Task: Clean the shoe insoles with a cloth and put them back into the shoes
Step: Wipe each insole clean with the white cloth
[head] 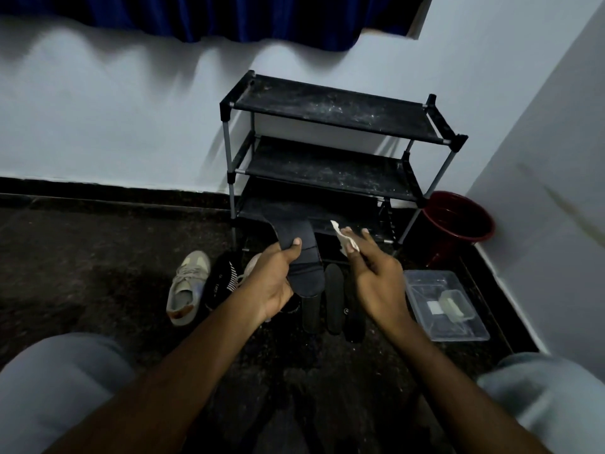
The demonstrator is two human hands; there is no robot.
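At L hand: dark, bent insole

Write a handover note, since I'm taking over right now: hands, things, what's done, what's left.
Left hand grips a dark grey insole, raised before the black shoe rack.
Right hand pinches a small white cloth, apart from it.
Three more dark insoles lie on the floor beneath; a beige sneaker and a black striped shoe sit to their left.
Done: cannot tell which are wiped.
Left: wipe, then refit all.
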